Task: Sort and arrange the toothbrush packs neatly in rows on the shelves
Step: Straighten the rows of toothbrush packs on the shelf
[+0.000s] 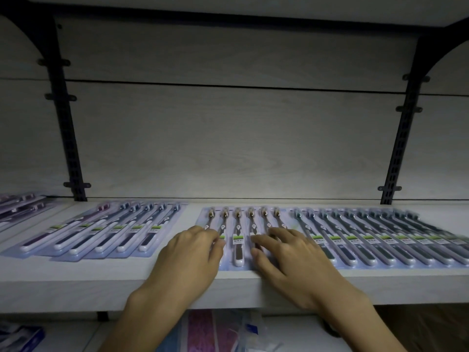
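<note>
Toothbrush packs point(238, 237): lying in overlapping rows on the shelf point(76, 280).
Left hand point(193, 252): pressing them, fingers relaxed.
Right hand point(291, 255): pressing alongside, fingers spread flat.

- My left hand point(195, 255) and forearm are bare, with no sleeve reaching into view.
- My right hand point(291, 260) is bare too: no glove, ring, watch or strap at the wrist.
- My fingernails are short and plain; one shows on my right thumb point(255, 253).
- Both forearms run bare to the frame's lower edge.
</note>
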Action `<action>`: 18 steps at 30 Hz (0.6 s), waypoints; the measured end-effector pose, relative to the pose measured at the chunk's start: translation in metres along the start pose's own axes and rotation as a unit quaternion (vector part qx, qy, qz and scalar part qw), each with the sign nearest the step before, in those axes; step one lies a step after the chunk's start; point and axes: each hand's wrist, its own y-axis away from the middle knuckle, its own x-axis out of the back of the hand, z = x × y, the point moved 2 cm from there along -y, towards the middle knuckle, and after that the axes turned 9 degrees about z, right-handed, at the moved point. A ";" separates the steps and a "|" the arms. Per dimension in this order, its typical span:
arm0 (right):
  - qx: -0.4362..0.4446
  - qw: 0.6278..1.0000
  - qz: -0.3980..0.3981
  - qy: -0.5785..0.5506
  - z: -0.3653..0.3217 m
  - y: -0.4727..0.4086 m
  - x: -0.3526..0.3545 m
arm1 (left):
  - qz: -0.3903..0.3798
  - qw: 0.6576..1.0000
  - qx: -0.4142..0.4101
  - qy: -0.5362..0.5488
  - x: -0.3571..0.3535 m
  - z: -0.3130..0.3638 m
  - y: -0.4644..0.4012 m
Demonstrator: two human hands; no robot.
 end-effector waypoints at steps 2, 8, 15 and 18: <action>-0.002 1.000 -0.003 0.002 0.001 0.001 -0.002 | -0.005 1.000 0.008 -0.019 0.000 0.002 0.001; 0.001 1.000 0.015 -0.005 0.001 0.000 -0.004 | -0.025 0.999 -0.001 -0.035 -0.003 0.012 0.005; 0.006 1.000 0.028 -0.008 -0.002 0.012 -0.003 | -0.055 0.997 -0.007 -0.061 0.004 0.016 0.015; 0.007 0.999 0.034 -0.004 -0.004 0.016 -0.002 | -0.073 0.996 -0.002 -0.060 0.004 0.018 0.020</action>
